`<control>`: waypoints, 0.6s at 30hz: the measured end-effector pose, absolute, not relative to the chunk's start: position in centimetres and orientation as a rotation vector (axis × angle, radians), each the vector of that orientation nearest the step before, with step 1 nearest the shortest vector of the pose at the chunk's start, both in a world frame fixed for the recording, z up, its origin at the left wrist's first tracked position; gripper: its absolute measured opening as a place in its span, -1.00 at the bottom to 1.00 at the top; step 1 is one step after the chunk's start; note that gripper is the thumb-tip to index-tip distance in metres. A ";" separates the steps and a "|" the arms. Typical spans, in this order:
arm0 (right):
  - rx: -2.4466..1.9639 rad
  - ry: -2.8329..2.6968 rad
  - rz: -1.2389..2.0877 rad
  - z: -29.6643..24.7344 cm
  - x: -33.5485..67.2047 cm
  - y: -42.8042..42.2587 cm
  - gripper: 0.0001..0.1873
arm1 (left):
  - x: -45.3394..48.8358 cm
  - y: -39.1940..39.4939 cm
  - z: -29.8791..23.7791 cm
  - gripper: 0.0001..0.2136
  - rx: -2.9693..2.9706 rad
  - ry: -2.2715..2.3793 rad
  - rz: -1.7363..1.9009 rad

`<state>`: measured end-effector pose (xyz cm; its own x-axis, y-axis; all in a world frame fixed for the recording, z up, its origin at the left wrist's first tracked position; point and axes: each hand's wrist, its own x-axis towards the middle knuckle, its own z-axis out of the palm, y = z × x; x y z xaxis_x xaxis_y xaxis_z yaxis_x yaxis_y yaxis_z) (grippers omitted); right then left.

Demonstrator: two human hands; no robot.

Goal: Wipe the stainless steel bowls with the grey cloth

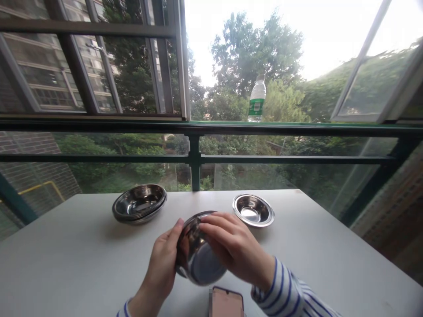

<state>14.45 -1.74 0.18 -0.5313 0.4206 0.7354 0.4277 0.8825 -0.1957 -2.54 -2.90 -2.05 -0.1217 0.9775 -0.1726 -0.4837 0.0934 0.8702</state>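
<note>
A shiny metal bowl (203, 259) is held tilted over the table, its flat underside turned toward me. My left hand (163, 259) grips its left edge, with the thumb along the outer wall and the other fingers mostly hidden. Across the upper right side of the bowl lies my right hand (236, 246), fingers together and bent over the metal; its thumb is out of sight. A stack of metal bowls (140, 204) stands beyond my left hand. Behind my right hand, a smaller-looking metal bowl (254, 210) sits upright on the table.
The white table (82, 259) reaches to a dark green railing (194, 163). A phone (227, 301) lies at the near edge, below the held bowl. On the ledge above the railing stands a clear plastic bottle (257, 99) with a green label, in front of an open window.
</note>
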 end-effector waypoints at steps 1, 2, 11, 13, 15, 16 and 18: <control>-0.634 -2.171 0.028 -0.1 14.4 -1.5 -0.72 | -2.7 -2.8 -2.0 -0.73 0.646 1.009 1.427; -0.668 -2.140 0.079 -0.3 14.5 -1.2 -0.72 | -2.9 -2.7 -1.9 -0.73 0.626 1.008 1.441; -0.653 -2.254 0.056 -0.6 13.6 -1.7 -0.70 | -2.4 -2.7 -3.8 -0.74 0.677 0.973 1.381; -0.593 -2.358 0.009 -0.1 13.0 -2.1 -0.70 | -2.4 -2.8 -4.0 -0.74 0.692 0.959 1.369; -0.589 -2.345 0.024 0.2 12.7 -1.9 -0.71 | -2.7 -2.9 -3.8 -0.76 0.669 0.934 1.370; -0.608 -2.299 0.055 0.2 12.7 -1.7 -0.72 | -3.0 -2.9 -3.6 -0.77 0.636 0.923 1.376; -0.651 -2.168 0.128 -0.1 13.0 -1.0 -0.72 | -3.4 -2.8 -3.1 -0.79 0.545 0.905 1.404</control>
